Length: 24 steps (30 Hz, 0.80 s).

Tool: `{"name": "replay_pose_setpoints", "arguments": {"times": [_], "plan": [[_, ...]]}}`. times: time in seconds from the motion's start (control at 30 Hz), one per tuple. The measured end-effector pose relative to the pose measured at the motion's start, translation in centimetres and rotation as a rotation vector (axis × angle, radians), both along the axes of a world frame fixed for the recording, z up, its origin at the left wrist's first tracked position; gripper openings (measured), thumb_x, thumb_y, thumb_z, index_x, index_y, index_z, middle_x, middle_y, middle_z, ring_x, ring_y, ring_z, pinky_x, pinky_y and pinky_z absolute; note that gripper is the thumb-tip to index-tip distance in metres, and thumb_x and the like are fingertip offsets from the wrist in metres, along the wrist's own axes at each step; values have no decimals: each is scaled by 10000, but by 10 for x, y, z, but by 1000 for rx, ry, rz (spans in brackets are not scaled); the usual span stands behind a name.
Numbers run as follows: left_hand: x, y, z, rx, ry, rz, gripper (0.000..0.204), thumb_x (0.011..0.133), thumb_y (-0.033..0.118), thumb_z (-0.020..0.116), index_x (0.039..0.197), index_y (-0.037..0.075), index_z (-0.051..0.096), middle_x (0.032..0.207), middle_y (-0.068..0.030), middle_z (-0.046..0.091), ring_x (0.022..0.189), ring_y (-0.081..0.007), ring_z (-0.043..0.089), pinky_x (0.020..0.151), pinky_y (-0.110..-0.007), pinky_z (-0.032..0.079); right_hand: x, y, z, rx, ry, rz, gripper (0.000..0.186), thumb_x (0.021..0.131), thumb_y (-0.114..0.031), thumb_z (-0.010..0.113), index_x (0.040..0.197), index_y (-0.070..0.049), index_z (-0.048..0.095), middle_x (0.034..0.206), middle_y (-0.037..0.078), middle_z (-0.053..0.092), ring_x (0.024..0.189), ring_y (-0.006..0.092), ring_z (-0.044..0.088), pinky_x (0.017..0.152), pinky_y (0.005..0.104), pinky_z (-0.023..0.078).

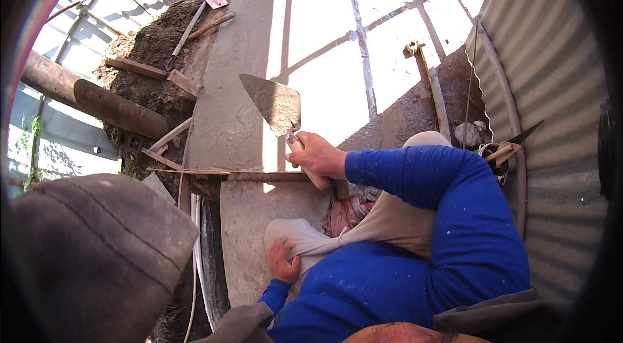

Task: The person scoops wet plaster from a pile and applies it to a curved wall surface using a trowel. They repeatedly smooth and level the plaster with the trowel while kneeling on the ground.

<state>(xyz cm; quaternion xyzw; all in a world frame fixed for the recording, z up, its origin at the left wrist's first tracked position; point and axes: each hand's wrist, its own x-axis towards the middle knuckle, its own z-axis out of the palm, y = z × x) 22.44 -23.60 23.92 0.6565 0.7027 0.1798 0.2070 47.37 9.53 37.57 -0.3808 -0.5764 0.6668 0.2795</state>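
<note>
My right hand (319,156) is wrapped round the pale handle of a pointed trowel (276,104). The trowel's blade is smeared with grey mortar and points up and left, over a smooth wet concrete surface (237,70). My left hand (281,261) rests on my bent knee in light trousers, its fingers laid over the cloth and holding nothing. Between my legs a crumpled reddish rag (350,213) lies beside the concrete step (250,203). A thin wooden board (266,176) edges the wet concrete just in front of me.
Corrugated metal sheeting (551,83) stands along the right, with a bucket (496,158) holding tools near it. Wooden stakes (438,96) rise from the ground there. To the left are a thick pipe (123,109), loose planks and dug soil (143,51). Brown stitched fabric (97,245) blocks the lower left.
</note>
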Motion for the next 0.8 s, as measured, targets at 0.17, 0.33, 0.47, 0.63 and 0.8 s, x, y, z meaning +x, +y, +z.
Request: {"name": "replay_pose_setpoints", "arguments": {"times": [0.17,0.33,0.47,0.63,0.8], "plan": [[3,2,3,0,-6,3,435,797,268,706,1216,157,672,1527,-130,559,1475,-383,445,1229,-591,258,0,1,-4,29,-15,1,252,926,-190,711,1001,27,607,845,130,700,770,226,683,718,388,549],[1,0,4,-10,-2,11,444,803,285,713,1226,160,667,1533,-127,552,1479,-380,438,1225,-597,259,-1,-1,-1,39,2,-4,247,924,-186,709,1003,27,611,840,124,698,760,216,681,700,379,549],[-1,-2,2,5,-6,5,449,800,290,715,1229,166,666,1537,-124,548,1478,-376,437,1221,-598,262,0,-3,2,-4,28,-14,264,926,-190,712,1022,35,612,838,123,699,757,208,681,695,373,549],[2,1,4,3,2,9,455,789,289,715,1226,170,666,1529,-125,554,1469,-375,448,1219,-597,265,0,1,-7,29,21,-16,301,929,-205,728,1055,44,615,857,126,702,770,210,680,704,378,550],[1,2,4,-3,2,7,453,785,290,717,1219,168,668,1520,-127,561,1467,-376,451,1217,-591,271,0,2,-10,10,21,-16,314,931,-208,730,1075,47,618,881,128,706,794,212,682,719,383,553]]}}
